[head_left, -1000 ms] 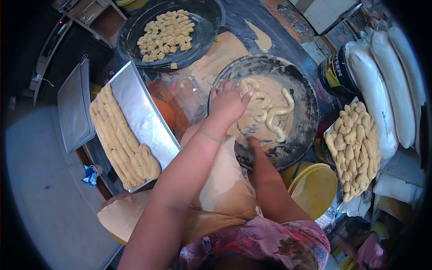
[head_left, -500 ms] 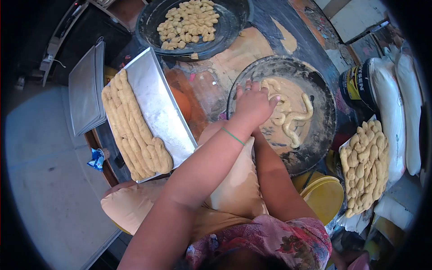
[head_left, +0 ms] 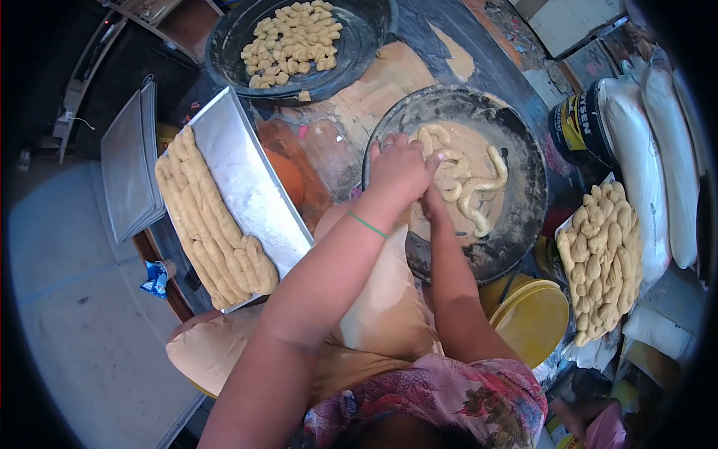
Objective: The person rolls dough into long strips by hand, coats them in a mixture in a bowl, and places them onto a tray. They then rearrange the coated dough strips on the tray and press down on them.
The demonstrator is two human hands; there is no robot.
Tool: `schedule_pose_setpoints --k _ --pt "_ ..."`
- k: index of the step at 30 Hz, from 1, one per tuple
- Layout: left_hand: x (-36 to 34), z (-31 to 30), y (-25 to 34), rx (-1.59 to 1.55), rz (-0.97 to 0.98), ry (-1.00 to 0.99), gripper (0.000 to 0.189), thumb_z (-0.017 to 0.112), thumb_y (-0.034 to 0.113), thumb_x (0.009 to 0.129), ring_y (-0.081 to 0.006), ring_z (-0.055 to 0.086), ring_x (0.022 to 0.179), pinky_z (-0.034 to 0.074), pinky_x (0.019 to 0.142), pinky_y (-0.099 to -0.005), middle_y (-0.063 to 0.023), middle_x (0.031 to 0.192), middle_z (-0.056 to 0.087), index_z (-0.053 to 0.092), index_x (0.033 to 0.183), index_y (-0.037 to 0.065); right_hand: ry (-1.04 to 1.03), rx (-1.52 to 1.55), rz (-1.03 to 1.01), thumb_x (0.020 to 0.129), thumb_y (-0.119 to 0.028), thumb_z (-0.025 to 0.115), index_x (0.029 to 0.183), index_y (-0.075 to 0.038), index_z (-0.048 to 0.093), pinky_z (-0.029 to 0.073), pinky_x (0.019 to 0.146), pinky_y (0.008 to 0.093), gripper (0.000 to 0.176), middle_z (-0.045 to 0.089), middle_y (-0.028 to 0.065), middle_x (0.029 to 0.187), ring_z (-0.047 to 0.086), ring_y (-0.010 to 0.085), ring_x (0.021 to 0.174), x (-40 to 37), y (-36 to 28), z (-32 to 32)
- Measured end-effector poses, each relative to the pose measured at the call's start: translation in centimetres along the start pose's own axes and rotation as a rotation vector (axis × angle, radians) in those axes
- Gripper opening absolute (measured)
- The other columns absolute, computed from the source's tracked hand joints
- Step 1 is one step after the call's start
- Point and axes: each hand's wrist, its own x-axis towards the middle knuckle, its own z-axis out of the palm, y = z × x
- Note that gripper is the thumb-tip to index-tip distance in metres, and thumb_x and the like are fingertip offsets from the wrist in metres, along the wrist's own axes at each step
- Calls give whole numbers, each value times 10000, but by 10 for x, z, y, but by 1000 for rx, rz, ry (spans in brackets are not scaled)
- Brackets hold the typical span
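With the left hand half-curled palm-down on the dough ropes at the left edge of the round pan, its hold hidden, and the right hand tucked beneath, grip untellable, an uneven press could tear or squash a soft rope.

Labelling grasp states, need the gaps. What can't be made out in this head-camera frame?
1. Right hand: head view, fingers hidden under the left hand; grip unclear.
2. Left hand: head view, fingertips hidden by its own back; hold on the dough ropes unclear.
3. Bucket: head view, label wraps out of sight round its side, so only part is readable.
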Motion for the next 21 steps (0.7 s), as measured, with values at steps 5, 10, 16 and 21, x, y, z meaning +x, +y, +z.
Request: schedule_pose_setpoints --k 5,10,16,21 --pt "1 -3 2 -3 -15 -28 511 427 474 920 -349 457 1161 266 1001 -496 -192 1174 516 622 1062 24 5 368 -403 868 -230 523 1157 -84 534 406 925 415 323 557 94 1169 514 217 1103 -47 -109 -9" --pt "2 -2 5 -1 -10 -24 517 418 481 922 -353 456 1165 271 998 -497 -194 1176 516 625 1059 28 219 550 -442 898 -301 539 1352 -68 384 329 1025 437 533 374 122 1391 391 282 1251 -46 -120 -58" --pt "2 -2 6 9 -8 -25 509 432 478 917 -356 455 1163 278 989 -493 -198 1168 520 629 1047 27 467 357 -252 876 -359 571 1383 -66 328 331 1018 437 633 315 143 1435 373 291 1273 -28 -61 -114" --pt "3 1 5 4 3 5 507 443 473 914 -355 461 1146 287 973 -488 -199 1157 525 631 1031 18 684 -96 -233 858 -270 580 1323 -30 409 425 922 404 550 496 144 1277 491 280 1153 -19 -28 -130"
